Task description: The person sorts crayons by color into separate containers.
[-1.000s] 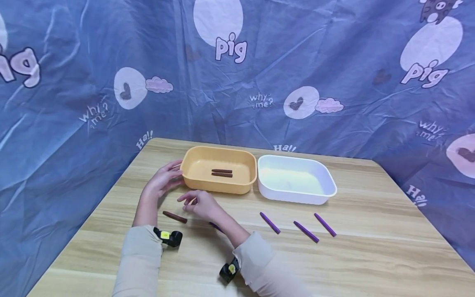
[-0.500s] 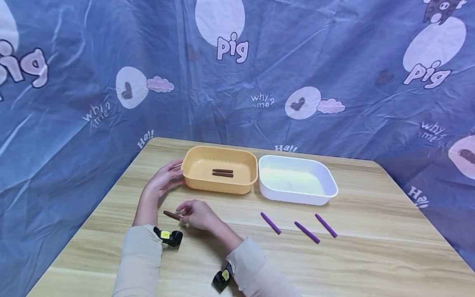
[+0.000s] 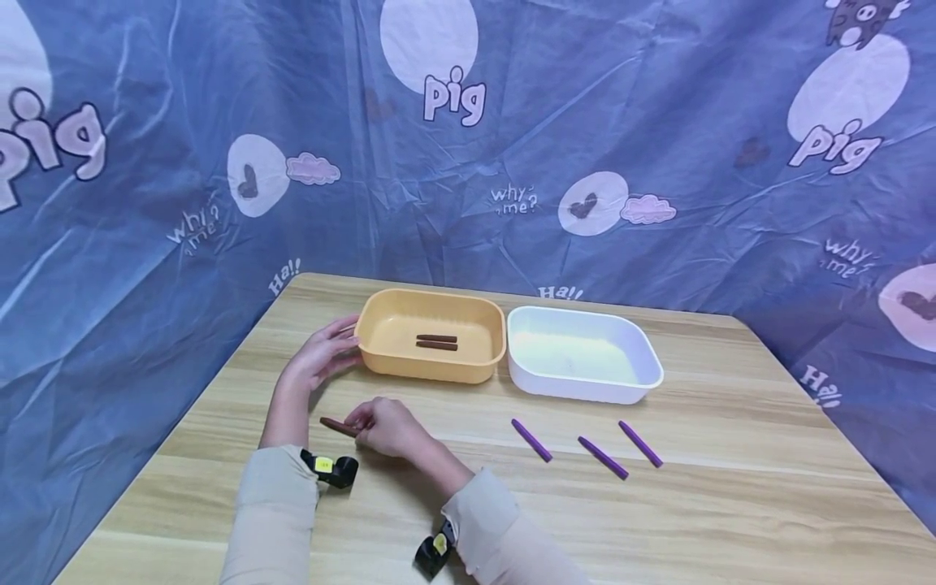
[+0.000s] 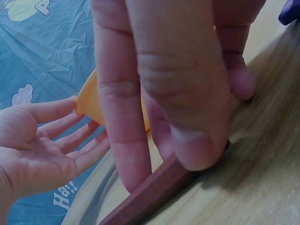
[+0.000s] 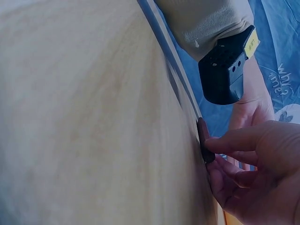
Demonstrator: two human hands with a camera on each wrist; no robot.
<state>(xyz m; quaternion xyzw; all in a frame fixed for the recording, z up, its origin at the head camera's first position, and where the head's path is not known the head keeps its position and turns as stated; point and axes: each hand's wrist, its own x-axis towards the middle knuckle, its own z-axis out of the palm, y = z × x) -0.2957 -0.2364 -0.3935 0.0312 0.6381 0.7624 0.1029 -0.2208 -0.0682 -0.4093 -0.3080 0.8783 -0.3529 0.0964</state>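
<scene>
My right hand [image 3: 395,429] pinches a brown crayon [image 3: 336,426] by its near end, between thumb and fingers. Close up in the left wrist view, the faceted brown crayon [image 4: 154,192] lies at a slant low over the wood, thumb on top. Its tapered end points left, away from the right hand. Straight fingers of my left hand [image 3: 322,353] touch the left end of an orange-yellow bin [image 3: 424,370]. Two more brown crayons [image 3: 437,345] lie side by side inside that bin.
A white bin [image 3: 585,390] stands right beside the orange-yellow one. Several purple crayons are about: one [image 3: 531,440] lies in front of the white bin, and the tip of another [image 4: 289,13] shows in the left wrist view. A blue printed curtain [image 3: 453,227] hangs behind the table.
My right hand has come down and toward me onto the brown crayon and now pinches it. The left hand has stayed at the bin. A purple crayon is now hidden behind the right arm.
</scene>
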